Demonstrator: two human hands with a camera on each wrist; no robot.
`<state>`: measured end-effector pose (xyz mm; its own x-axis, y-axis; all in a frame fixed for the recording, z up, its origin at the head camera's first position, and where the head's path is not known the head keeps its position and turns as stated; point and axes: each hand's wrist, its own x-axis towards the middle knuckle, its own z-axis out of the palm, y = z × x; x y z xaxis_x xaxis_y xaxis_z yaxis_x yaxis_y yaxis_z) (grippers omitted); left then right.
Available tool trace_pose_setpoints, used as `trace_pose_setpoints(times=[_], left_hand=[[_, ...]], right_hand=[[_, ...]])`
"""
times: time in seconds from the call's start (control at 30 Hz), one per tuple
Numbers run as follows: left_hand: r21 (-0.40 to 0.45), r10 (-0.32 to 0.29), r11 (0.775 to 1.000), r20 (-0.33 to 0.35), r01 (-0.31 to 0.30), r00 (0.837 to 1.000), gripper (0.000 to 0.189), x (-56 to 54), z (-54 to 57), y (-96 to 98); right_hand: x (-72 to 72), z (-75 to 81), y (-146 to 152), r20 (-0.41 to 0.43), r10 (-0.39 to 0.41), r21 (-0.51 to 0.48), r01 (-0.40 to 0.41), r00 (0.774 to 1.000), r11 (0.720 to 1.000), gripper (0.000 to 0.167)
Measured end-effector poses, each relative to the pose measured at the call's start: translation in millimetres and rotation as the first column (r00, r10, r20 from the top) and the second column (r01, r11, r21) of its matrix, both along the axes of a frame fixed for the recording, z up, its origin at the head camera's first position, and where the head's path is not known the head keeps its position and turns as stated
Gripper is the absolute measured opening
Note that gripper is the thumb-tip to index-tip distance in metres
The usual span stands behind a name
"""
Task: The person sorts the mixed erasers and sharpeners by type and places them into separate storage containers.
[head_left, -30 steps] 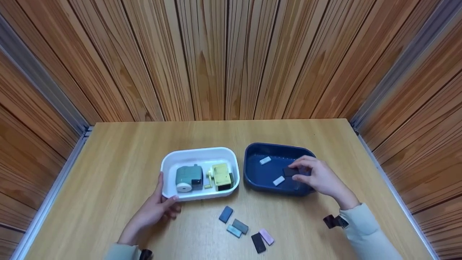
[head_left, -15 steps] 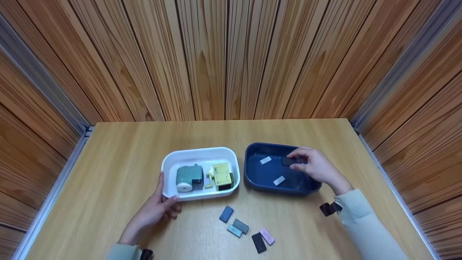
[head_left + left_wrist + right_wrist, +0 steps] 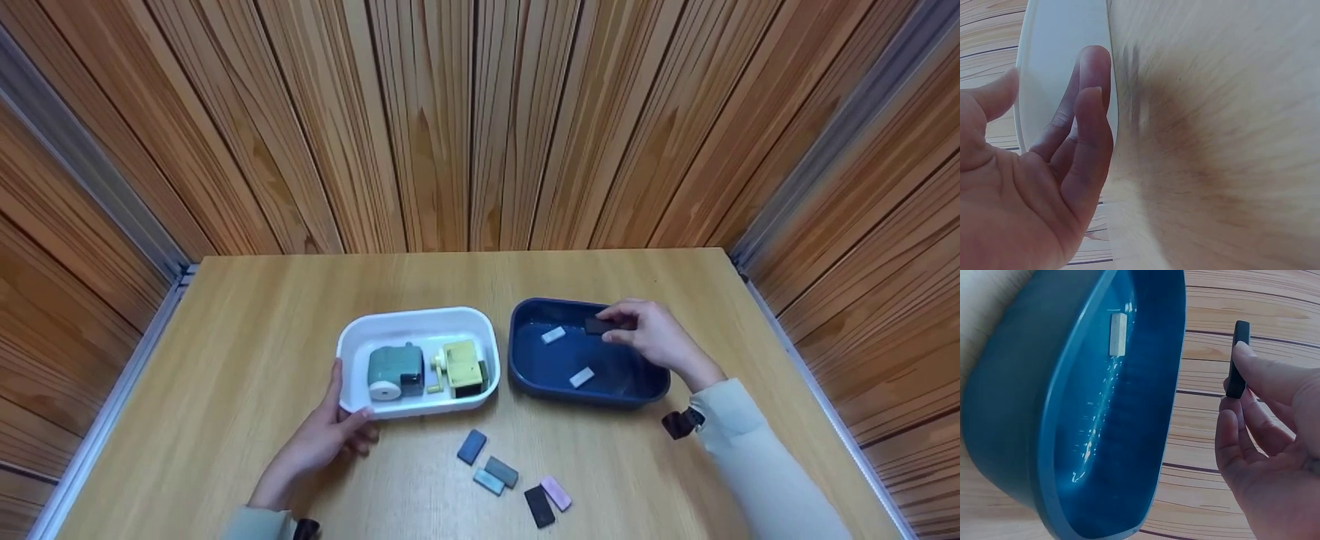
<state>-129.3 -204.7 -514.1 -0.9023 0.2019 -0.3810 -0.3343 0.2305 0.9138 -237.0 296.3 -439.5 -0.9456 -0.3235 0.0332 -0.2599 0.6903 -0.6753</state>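
My right hand pinches a black eraser between thumb and fingertips. In the right wrist view it stands out against the wood wall, past the rim of the navy tray; the head view puts it over that tray's far right part. Two white erasers lie inside the navy tray. My left hand holds the near left corner of the white tray, thumb at the rim, fingers along the wall in the left wrist view. A green crank pencil sharpener and a yellow one sit inside.
On the table in front of the trays lie loose erasers: a blue one, a grey one, a light blue one, a pink one and another black one. Wood-panelled walls enclose the back and sides.
My right hand has moved away toward the navy tray's far side with the black eraser between its fingers. The left hand and the white tray have stayed in place.
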Motion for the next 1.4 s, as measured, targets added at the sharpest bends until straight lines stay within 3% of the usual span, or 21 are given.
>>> trace_pose_setpoints(times=[0.83,1.17,1.4], left_hand=[[-0.027,0.012,1.000,0.019,-0.012,1.000,0.092,-0.1,-0.1,-0.1],[-0.002,-0.024,1.000,-0.014,0.024,1.000,0.093,0.1,-0.3,-1.0],[-0.002,-0.028,1.000,-0.001,0.028,1.000,0.094,-1.2,-0.1,-1.5]], right_hand=[[1.3,-3.2,4.7,-0.019,0.019,0.000,-0.019,1.000,1.000,0.032],[3.8,-2.0,5.6,-0.016,0.017,-0.022,-0.017,1.000,1.000,0.032],[8.4,-1.7,7.6,0.020,0.008,-0.024,-0.007,1.000,1.000,0.035]])
